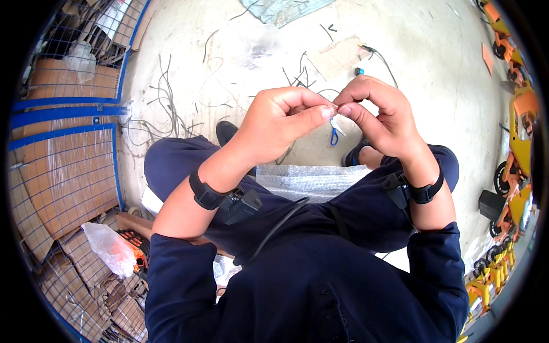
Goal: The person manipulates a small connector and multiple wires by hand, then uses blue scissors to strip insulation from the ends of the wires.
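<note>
My left hand (286,117) and my right hand (383,117) meet above the floor, thumb and forefinger of each pinched, their tips almost touching. What lies between the fingertips is too small to make out. Just below them, a pair of scissors with a blue handle (334,136) shows on the floor, its blades partly seen beside my fingers. A thin dark wire curves behind the fingertips; whether it reaches into my fingers I cannot tell. Between my legs lies a sheet of bubble wrap (309,178).
Cut cable pieces (170,100) are scattered over the pale floor. Ahead are a cardboard piece (338,59), a small blue item (359,71) and a pale blue sheet (280,11). A blue wire cage (119,154) with cardboard stands left; yellow-orange wheeled things (520,148) line the right.
</note>
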A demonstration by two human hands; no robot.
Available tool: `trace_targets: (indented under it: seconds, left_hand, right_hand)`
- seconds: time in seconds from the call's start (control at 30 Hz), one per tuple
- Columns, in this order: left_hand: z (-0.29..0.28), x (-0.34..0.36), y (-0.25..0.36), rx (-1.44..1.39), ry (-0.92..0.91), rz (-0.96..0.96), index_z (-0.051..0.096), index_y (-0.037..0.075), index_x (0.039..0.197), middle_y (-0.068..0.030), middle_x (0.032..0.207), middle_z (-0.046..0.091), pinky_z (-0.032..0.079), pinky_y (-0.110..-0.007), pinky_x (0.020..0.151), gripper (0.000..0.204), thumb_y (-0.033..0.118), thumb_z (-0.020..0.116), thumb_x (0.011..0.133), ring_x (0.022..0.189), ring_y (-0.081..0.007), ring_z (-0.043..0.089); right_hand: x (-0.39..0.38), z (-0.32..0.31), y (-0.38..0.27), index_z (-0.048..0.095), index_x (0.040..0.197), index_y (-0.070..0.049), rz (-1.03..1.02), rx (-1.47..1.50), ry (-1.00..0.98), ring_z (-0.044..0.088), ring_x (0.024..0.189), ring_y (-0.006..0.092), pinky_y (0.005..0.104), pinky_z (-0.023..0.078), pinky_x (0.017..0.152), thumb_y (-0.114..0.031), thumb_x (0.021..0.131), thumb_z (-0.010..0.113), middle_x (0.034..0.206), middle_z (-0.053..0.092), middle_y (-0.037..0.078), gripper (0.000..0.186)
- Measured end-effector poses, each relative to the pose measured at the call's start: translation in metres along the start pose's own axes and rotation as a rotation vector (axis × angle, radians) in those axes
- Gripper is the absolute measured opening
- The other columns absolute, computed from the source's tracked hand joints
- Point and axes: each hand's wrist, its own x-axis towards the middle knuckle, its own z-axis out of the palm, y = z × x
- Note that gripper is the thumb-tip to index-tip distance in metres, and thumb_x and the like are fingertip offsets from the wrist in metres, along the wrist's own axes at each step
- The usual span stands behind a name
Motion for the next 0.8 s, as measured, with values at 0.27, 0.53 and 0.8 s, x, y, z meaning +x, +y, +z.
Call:
trace_targets:
  seconds: [0.27, 0.53, 0.8]
  left_hand:
    - [0.002, 0.002, -0.002, 0.065, 0.065, 0.064, 0.065, -0.002, 0.099, -0.0021, 0.084, 0.064, 0.044, -0.021, 0.064, 0.016, 0.012, 0.06, 0.092, 0.071, -0.0057, 0.053]
    - [0.003, 0.0, -0.004, 0.219, 0.148, 0.067, 0.063, -0.002, 0.096, -0.0011, 0.078, 0.061, 0.044, -0.02, 0.063, 0.015, 0.012, 0.057, 0.094, 0.069, -0.0056, 0.054]
    - [-0.001, 0.001, -0.013, 0.526, 0.151, 0.153, 0.064, -0.001, 0.096, -0.0028, 0.072, 0.061, 0.046, -0.023, 0.061, 0.014, 0.01, 0.055, 0.093, 0.067, -0.0073, 0.056]
  right_hand:
    - [0.008, 0.009, 0.004, 0.061, 0.087, -0.004, -0.289, -0.391, 0.252, 0.06, 0.076, 0.0239, 0.0299, 0.048, 0.065, 0.001, 0.072, 0.069, 0.083, 0.062, 0.008, 0.018]
    - [0.007, 0.023, 0.006, 0.062, 0.086, -0.004, -0.344, -0.561, 0.222, 0.06, 0.071, 0.0239, 0.0312, 0.049, 0.059, -0.001, 0.069, 0.069, 0.083, 0.062, 0.007, 0.018]
    - [0.002, 0.034, 0.009, 0.062, 0.084, -0.004, -0.271, -0.67, 0.156, 0.059, 0.074, 0.0236, 0.0312, 0.051, 0.06, -0.006, 0.069, 0.068, 0.084, 0.061, 0.007, 0.016]
